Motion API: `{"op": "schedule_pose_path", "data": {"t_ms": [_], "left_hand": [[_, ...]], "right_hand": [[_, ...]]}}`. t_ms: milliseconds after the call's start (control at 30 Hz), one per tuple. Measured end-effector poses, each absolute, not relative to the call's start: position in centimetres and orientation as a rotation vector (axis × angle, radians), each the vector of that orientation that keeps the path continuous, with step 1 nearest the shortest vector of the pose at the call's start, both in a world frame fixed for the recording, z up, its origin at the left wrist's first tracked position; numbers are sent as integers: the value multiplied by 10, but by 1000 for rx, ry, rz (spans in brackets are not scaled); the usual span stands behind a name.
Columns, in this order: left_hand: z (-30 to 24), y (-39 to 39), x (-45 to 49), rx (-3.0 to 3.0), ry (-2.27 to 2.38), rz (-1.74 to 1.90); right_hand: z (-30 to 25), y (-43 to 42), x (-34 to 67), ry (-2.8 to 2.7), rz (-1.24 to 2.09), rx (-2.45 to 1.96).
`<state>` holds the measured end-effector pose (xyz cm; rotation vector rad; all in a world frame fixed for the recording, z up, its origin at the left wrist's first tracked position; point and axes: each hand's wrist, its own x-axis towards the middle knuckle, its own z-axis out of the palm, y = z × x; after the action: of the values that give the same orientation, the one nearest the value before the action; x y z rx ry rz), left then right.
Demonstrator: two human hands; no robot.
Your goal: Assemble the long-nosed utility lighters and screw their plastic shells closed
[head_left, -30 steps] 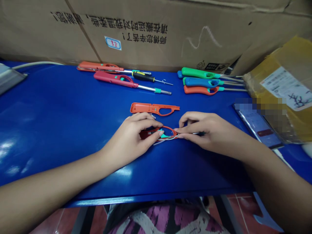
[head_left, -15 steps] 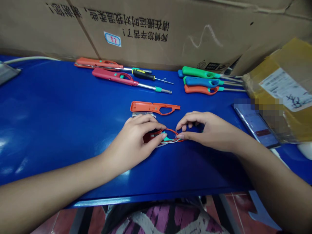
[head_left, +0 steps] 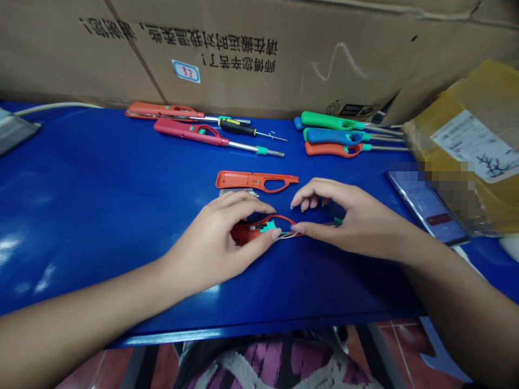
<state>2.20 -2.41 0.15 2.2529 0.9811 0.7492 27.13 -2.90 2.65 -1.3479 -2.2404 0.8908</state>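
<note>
An orange lighter shell half (head_left: 242, 235) lies hollow side up on the blue table, with a teal trigger (head_left: 268, 225) and thin pale wires (head_left: 290, 235) in it. My left hand (head_left: 221, 227) is curled over the shell, fingers on the far side and thumb pressing at the trigger and wires. At the shell's right end my right hand (head_left: 344, 213) rests its thumb on the wires, its fingers raised apart from the thumb. My right hand partly covers the lighter's tube end. Just beyond lies the matching orange shell half (head_left: 259, 179), and a clear part (head_left: 235, 192) is partly behind my left hand.
A red lighter (head_left: 190, 131), an orange lighter (head_left: 162, 111) and a yellow-black screwdriver (head_left: 237, 127) lie at the back. Several lighters (head_left: 334, 135) are stacked back right. A phone (head_left: 430, 208) and a taped package (head_left: 466, 140) stand right. A cardboard box (head_left: 243, 65) walls the back.
My right fingers have lifted and spread from the thumb. My left hand has shifted slightly left, and more of the shell and trigger shows.
</note>
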Motion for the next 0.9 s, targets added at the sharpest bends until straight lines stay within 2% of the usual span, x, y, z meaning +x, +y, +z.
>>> {"op": "schedule_pose_path", "data": {"t_ms": [200, 900], "left_hand": [[4, -32, 20, 2464, 941, 648], [2, -34, 16, 2615, 869, 662]], "right_hand": [[24, -31, 270, -2509, 843, -1119], [16, -31, 269, -2553, 782, -1135]]}}
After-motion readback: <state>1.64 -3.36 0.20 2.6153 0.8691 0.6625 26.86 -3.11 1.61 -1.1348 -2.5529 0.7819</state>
